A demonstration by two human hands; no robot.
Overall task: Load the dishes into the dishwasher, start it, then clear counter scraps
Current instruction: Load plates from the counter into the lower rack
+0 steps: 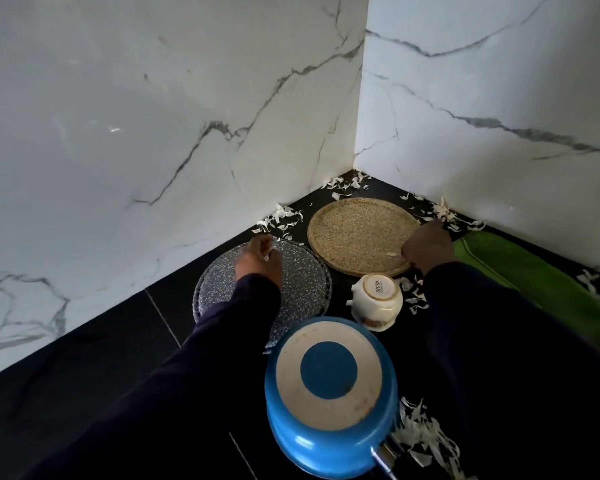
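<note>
Head view showed my left hand [258,258] on the grey plate [302,296], fingers curled at its far rim, and my right hand [426,247] gripping the tan plate [357,233] on the tabletop [118,341]. I judged that lifting them level would avoid the cup [376,301].

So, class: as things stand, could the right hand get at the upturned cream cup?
Probably yes. The right hand rests at the tan plate's near edge, and the cup sits just beside it, with nothing between.
</note>
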